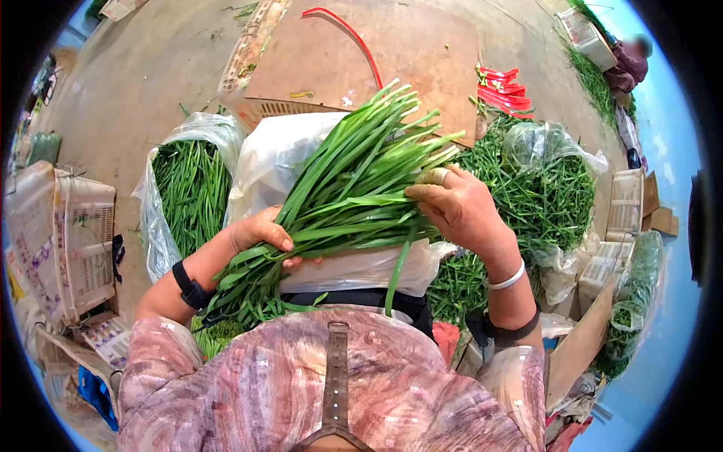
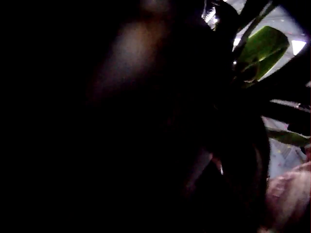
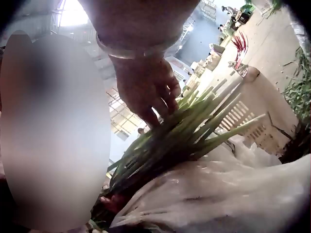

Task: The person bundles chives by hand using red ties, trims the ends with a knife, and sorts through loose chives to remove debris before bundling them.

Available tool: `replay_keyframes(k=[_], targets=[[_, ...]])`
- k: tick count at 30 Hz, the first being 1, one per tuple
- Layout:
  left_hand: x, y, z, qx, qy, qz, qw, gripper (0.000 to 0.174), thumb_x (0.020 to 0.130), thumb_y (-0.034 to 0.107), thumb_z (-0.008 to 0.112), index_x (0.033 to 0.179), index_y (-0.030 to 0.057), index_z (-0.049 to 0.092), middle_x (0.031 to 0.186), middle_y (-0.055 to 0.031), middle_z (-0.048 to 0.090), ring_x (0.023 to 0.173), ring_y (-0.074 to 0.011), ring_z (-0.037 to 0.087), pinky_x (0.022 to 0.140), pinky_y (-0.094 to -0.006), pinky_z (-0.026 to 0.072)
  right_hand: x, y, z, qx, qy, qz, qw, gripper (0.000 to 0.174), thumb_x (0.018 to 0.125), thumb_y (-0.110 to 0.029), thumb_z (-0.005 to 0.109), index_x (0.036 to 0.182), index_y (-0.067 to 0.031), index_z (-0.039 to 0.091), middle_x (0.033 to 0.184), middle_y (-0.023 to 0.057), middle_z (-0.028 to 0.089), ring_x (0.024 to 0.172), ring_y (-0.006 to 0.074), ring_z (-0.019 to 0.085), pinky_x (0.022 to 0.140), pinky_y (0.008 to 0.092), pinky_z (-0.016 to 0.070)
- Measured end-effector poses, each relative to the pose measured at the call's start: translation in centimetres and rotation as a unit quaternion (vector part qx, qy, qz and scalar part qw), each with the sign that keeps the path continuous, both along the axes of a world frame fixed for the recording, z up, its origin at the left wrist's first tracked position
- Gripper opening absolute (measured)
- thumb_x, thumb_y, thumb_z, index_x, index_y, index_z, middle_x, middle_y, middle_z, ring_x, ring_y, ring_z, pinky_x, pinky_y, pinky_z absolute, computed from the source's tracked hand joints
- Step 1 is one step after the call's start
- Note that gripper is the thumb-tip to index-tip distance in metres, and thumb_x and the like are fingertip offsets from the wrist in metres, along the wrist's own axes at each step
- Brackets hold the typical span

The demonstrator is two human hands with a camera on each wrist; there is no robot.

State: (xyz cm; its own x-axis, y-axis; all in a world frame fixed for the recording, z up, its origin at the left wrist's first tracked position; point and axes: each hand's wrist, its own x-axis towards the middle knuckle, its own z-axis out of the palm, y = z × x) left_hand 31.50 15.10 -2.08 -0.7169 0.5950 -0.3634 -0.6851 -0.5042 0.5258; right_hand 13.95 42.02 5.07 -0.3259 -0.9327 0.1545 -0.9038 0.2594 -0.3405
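A large bunch of long green stalks (image 1: 339, 181) lies slantwise over white plastic (image 1: 361, 277) on the person's lap, pale ends toward the upper right. The left hand (image 1: 265, 232) grips the bunch near its leafy end, thumb on top. At the pale end, the right hand (image 1: 459, 205) pinches stalks with bent fingers. In the right wrist view the right hand (image 3: 148, 90) reaches down onto the stalks (image 3: 170, 131), its fingertips on them. The left wrist view is mostly dark, with a green leaf (image 2: 265, 51) at its upper right.
A board (image 1: 422, 45) on a crate stands in front, with a red strip (image 1: 350, 34) on it. Red strips (image 1: 504, 92) lie to its right. Bags of greens (image 1: 192, 188) flank the lap. Crates (image 1: 83, 241) stand left; another person (image 1: 626, 68) is far right.
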Motion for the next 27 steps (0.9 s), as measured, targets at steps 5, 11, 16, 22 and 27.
replay_keyframes(k=[5,11,16,22,27], targets=[[0.0,0.1,0.0,0.023,-0.017,0.008,1.000,0.073,0.062,0.012,0.072,0.124,-0.0035,0.037,0.094,-0.0280,0.059,0.058,-0.0188,0.058,0.051,-0.0267,0.0482,-0.7,-1.0,-0.3,-0.032,-0.033,0.015,0.999,0.010,0.070,-0.006,0.065,0.080,-0.0052,0.064,0.079,0.0083,0.060,0.073,0.0280,0.058,0.063,0.0357,0.0477],[0.0,0.1,0.4,0.000,-0.015,0.012,1.000,0.072,0.064,0.012,0.071,0.125,-0.0030,0.036,0.095,-0.0279,0.059,0.058,-0.0188,0.058,0.052,-0.0266,0.0489,-1.6,-3.0,-1.1,-0.020,-0.006,-0.118,0.993,0.014,0.070,-0.012,0.068,0.082,-0.0075,0.063,0.078,0.0106,0.059,0.069,0.0288,0.059,0.060,0.0363,0.0476],[0.0,0.0,0.4,0.001,-0.021,0.013,1.000,0.072,0.064,0.011,0.070,0.125,-0.0031,0.036,0.094,-0.0273,0.059,0.058,-0.0180,0.058,0.052,-0.0261,0.0490,-1.6,-6.2,-1.3,-0.001,0.089,-0.038,0.995,0.024,0.065,-0.014,0.070,0.089,-0.0119,0.065,0.089,0.0091,0.057,0.085,0.0291,0.055,0.073,0.0379,0.0470],[0.0,0.0,0.6,-0.007,-0.035,0.019,0.999,0.069,0.061,0.014,0.072,0.121,-0.0057,0.041,0.092,-0.0273,0.059,0.053,-0.0204,0.055,0.048,-0.0284,0.0461,-0.1,-8.1,-0.6,0.009,0.041,0.063,0.997,0.021,0.064,-0.017,0.072,0.084,-0.0122,0.066,0.087,0.0085,0.055,0.087,0.0279,0.053,0.076,0.0379,0.0443],[-0.2,0.2,0.9,-0.013,-0.031,0.028,0.999,0.069,0.060,0.014,0.072,0.120,-0.0055,0.042,0.091,-0.0265,0.060,0.053,-0.0199,0.055,0.048,-0.0275,0.0457,0.7,-8.6,-2.2,-0.080,-0.033,0.004,0.996,0.014,0.069,-0.013,0.069,0.079,-0.0073,0.062,0.081,0.0110,0.055,0.078,0.0295,0.055,0.070,0.0381,0.0455]])
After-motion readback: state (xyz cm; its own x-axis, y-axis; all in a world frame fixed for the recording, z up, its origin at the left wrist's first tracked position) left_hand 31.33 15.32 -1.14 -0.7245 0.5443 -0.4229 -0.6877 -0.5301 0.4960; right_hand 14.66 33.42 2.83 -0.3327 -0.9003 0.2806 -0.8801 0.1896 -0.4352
